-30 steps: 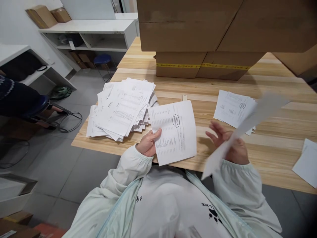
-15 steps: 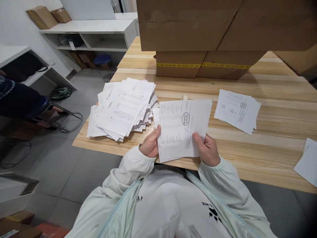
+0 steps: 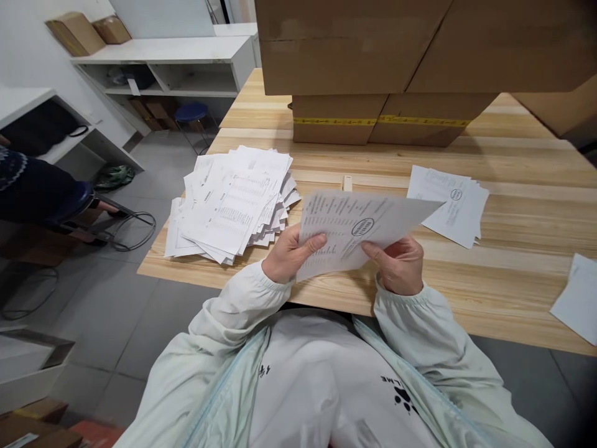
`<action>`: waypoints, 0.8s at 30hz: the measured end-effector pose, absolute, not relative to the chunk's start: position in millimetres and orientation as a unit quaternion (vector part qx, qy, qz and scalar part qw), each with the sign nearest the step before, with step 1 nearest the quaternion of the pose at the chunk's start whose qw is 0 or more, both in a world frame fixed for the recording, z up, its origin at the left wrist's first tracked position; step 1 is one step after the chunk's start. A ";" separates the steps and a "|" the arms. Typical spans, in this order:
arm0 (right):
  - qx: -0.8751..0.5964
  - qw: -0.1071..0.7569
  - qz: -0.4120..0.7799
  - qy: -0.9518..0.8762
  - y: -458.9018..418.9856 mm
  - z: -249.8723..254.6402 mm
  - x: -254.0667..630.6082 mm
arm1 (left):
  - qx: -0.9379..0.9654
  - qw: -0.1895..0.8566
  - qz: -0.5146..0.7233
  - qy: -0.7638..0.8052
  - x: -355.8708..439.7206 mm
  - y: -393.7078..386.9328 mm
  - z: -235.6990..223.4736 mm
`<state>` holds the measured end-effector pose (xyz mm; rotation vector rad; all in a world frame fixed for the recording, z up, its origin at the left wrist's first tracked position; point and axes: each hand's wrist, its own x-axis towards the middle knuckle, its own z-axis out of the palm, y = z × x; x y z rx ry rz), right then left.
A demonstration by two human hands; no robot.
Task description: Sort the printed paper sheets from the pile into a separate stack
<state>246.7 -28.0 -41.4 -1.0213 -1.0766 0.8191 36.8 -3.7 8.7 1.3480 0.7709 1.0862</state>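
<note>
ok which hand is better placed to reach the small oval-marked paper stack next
Likely the right hand: it grips the printed paper nearer that small stack; the left hand is closer to the large paper pile.

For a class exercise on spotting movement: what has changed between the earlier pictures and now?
The right hand, earlier holding a sheet apart, has moved left; it and the left hand now grip an oval-marked printed sheet, whose far right corner has swung rightward. Unchanged: paper heap, smaller stack, cardboard boxes.
</note>
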 end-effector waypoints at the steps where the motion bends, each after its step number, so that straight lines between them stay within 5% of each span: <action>1: -0.452 0.653 0.365 -0.487 -27.3 -40.0 246.3 | 0.583 0.573 0.468 0.337 37.8 -3.8 8.5; 24: -0.449 0.648 0.319 -0.527 -18.2 -31.7 247.9 | 0.582 0.515 0.529 0.341 51.1 7.3 -1.8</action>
